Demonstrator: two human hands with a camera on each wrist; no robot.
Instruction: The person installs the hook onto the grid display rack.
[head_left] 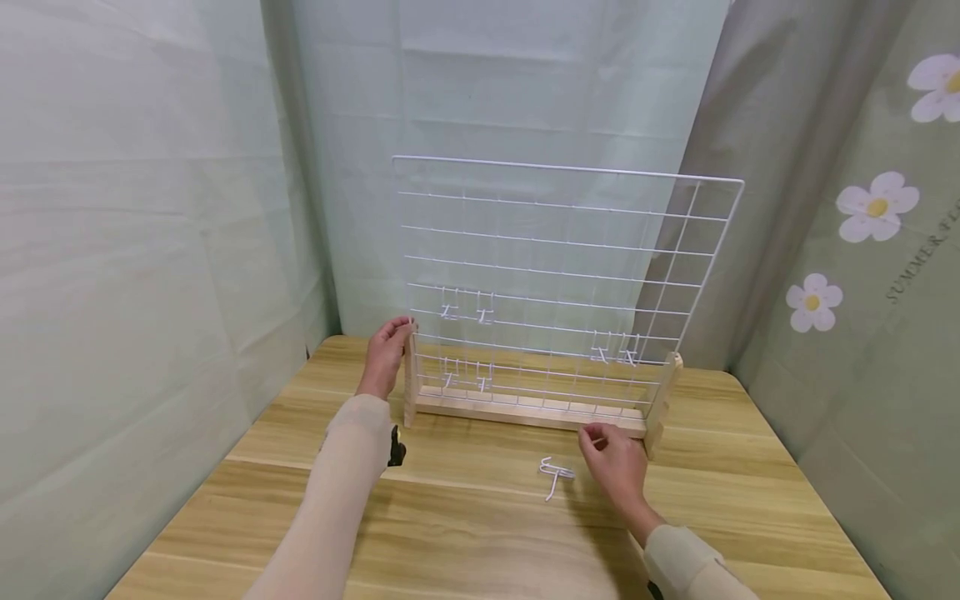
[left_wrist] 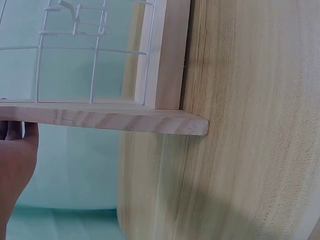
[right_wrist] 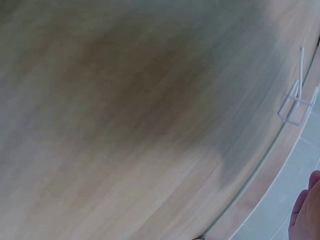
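A white wire grid panel (head_left: pixel 555 275) stands upright in a wooden stand with a base board (head_left: pixel 525 408). My left hand (head_left: pixel 386 354) holds the upper part of the stand's left side post (head_left: pixel 410 379); in the left wrist view its bent fingers (left_wrist: pixel 30 132) meet the outer face of that post. Beside the front right of the base, my right hand (head_left: pixel 615 462) hovers with loosely curved fingers and nothing between them. A white wire hook (head_left: pixel 557 473) lies on the table left of it. The right wrist view catches this hook (right_wrist: pixel 297 107) above the hand's edge (right_wrist: pixel 305 210).
Several white hooks hang on the grid: a pair at mid-left (head_left: pixel 467 310), a pair at lower left (head_left: pixel 467 379) and a pair at right (head_left: pixel 615 352). The wood-grain table (head_left: pixel 450 517) is bordered by pale curtains (head_left: pixel 150 250), with a flowered one (head_left: pixel 877 208) at right.
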